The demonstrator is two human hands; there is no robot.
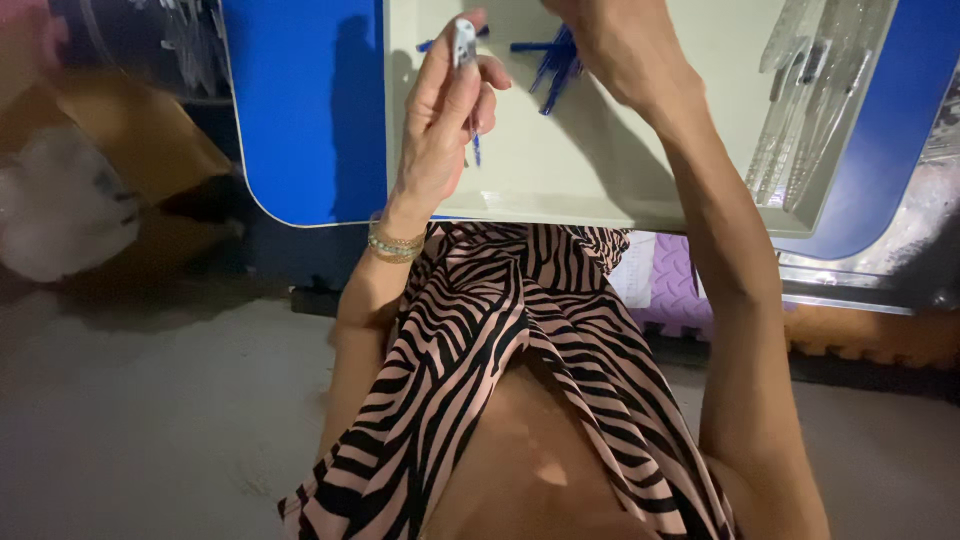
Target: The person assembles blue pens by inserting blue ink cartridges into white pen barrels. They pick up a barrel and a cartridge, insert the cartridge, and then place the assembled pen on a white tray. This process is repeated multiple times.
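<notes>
Head view looks down at a person sitting at a pale tray [600,190] that rests on a blue table [300,110]. Left hand [440,110] is up over the near left part of the tray, with its thumb and fingers pressed together on a small clear pen part [464,42] that has a thin blue tip [476,150] poking down below the palm. A beaded bracelet [395,245] sits on that wrist. Right hand [610,45] reaches to the far side of the tray, and its fingers go past the top edge of the picture — so I cannot tell if it is spread or pinching anything. Just left of that hand lies a little pile of blue pen refills [555,60] on the tray floor, and one more blue piece [428,45] peeks out by the left thumb. On the right side of the tray lies a bunch of clear plastic pen tubes [815,90], long and see-through, well apart from both hands. Near the bottom of the picture is the person's striped pink and black dress [500,380]. Far to the left, on the grey floor [150,420], sits a brown cardboard box [130,140] with a white bag [60,200] beside it. A purple foam mat [675,290] shows under the right end of the table.
</notes>
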